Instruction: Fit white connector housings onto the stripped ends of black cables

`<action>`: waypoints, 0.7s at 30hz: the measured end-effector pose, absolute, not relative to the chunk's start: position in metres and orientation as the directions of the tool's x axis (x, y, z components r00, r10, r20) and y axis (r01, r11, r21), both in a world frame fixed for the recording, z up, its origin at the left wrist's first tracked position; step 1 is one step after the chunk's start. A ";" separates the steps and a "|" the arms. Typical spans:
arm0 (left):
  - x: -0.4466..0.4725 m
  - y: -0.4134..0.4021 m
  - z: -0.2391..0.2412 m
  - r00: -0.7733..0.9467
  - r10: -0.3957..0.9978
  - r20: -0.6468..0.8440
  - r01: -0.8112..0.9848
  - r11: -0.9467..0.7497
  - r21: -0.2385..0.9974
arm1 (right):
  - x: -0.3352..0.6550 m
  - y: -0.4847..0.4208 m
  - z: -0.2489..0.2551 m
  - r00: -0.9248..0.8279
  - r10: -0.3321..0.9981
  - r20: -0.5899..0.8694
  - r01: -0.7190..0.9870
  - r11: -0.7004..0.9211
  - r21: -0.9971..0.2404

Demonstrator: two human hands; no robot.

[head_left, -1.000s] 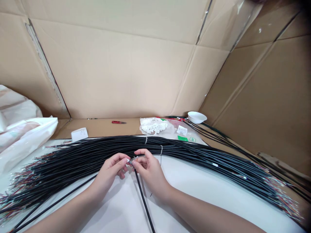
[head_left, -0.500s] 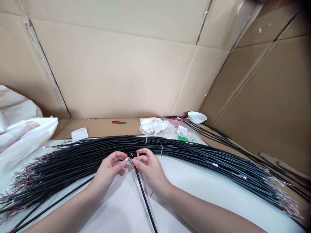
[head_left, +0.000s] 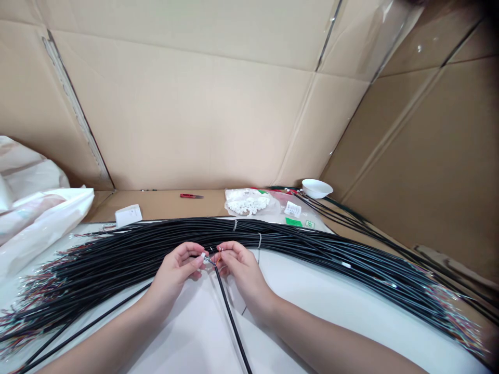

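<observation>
My left hand (head_left: pixel 177 271) is closed in a pinch on a small white connector (head_left: pixel 204 256). My right hand (head_left: pixel 238 267) pinches the stripped end of a single black cable (head_left: pixel 230 314), whose thin coloured wires meet the connector between my fingertips. That cable runs down toward me across the white table (head_left: pixel 319 296). Both hands rest just in front of a thick bundle of black cables (head_left: pixel 128 249) lying across the table from left to right.
A bag of white connectors (head_left: pixel 247 201), labelled packets (head_left: pixel 293 210), a white bowl (head_left: pixel 316 187), red snips (head_left: pixel 191 196) and a white box (head_left: pixel 128 214) lie behind the bundle. Plastic bags (head_left: pixel 35 213) sit at left. Cardboard walls (head_left: pixel 218 114) enclose the bench. More cables (head_left: pixel 390 241) trail right.
My hands have drawn slightly closer together at the cable's end; the right fingers shifted a little on the wires. Nothing else has moved.
</observation>
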State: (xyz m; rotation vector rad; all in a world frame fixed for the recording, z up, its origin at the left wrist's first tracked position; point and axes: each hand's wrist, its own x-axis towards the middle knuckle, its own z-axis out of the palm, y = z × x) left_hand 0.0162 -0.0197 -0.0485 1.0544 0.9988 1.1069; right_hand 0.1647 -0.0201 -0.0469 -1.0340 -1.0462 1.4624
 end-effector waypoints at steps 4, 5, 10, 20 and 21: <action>0.016 -0.020 -0.048 0.152 0.984 -0.092 -0.194 0.122 0.973 | 0.165 -0.020 -0.048 -0.116 0.991 -0.063 -0.239 -0.089 -0.967; 0.017 -0.019 -0.049 0.148 0.985 -0.093 -0.195 0.121 0.973 | 0.165 -0.020 -0.049 -0.118 0.991 -0.062 -0.235 -0.089 -0.968; 0.017 -0.020 -0.048 0.136 0.987 -0.087 -0.197 0.113 0.974 | 0.165 -0.018 -0.052 -0.108 0.993 -0.057 -0.225 -0.080 -0.971; 0.016 -0.021 -0.048 0.130 0.989 -0.075 -0.181 0.098 0.979 | 0.165 -0.020 -0.050 -0.069 0.996 -0.064 -0.173 -0.075 -0.982; 0.016 -0.020 -0.049 0.135 0.988 -0.072 -0.181 0.096 0.979 | 0.165 -0.020 -0.050 -0.072 0.995 -0.063 -0.157 -0.073 -0.985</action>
